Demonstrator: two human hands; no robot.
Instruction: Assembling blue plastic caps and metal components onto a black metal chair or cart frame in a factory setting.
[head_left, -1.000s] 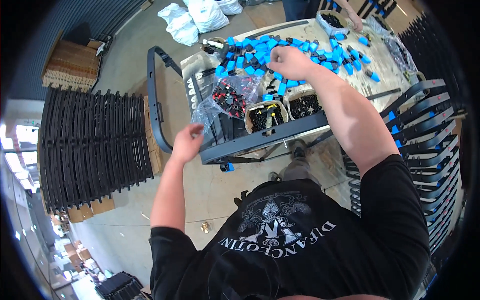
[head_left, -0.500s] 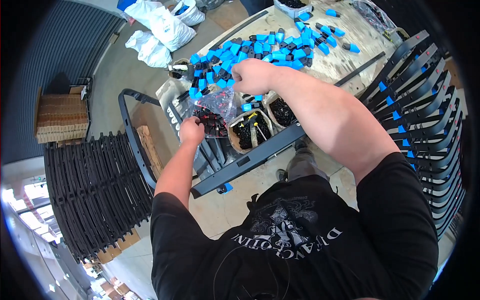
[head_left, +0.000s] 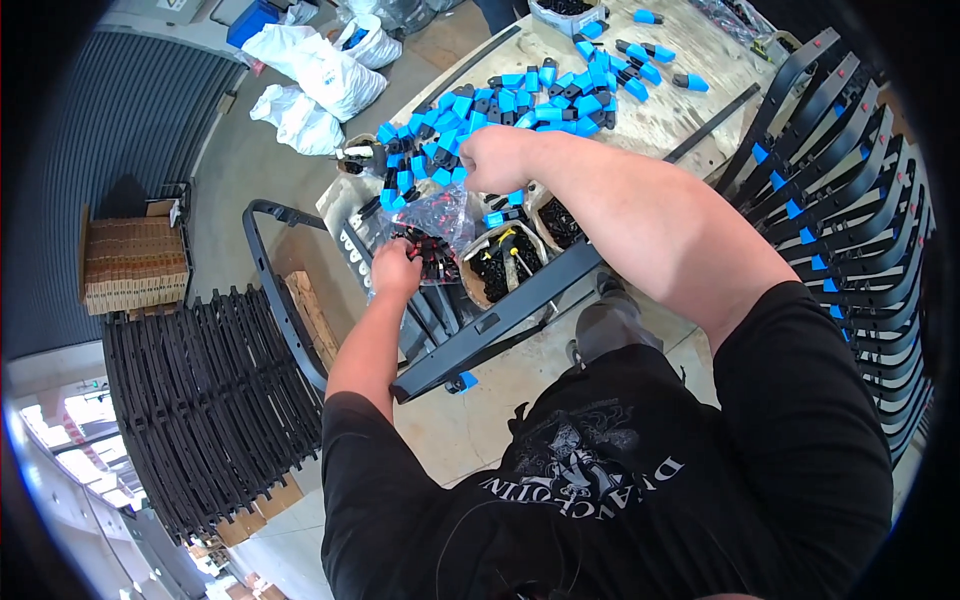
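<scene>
My left hand (head_left: 395, 268) reaches into a clear plastic bag (head_left: 432, 222) of small black and red parts and closes on some of them. My right hand (head_left: 497, 157) rests on the near edge of a spread of blue and black plastic pieces (head_left: 530, 100) on the workbench (head_left: 690, 115), fingers curled over a few of them. A long black metal bar (head_left: 510, 310) lies along the bench's front edge, just below both hands.
Two round tubs of black screws (head_left: 505, 265) sit behind the bar. Black curved frames stand racked at the right (head_left: 850, 220) and lie stacked on the floor at the left (head_left: 200, 400). White bags (head_left: 310, 80) and a cardboard stack (head_left: 130, 260) sit beyond.
My left hand moved from the bench's front edge up into the plastic bag. My right hand drew back from the middle of the blue pieces to their near edge.
</scene>
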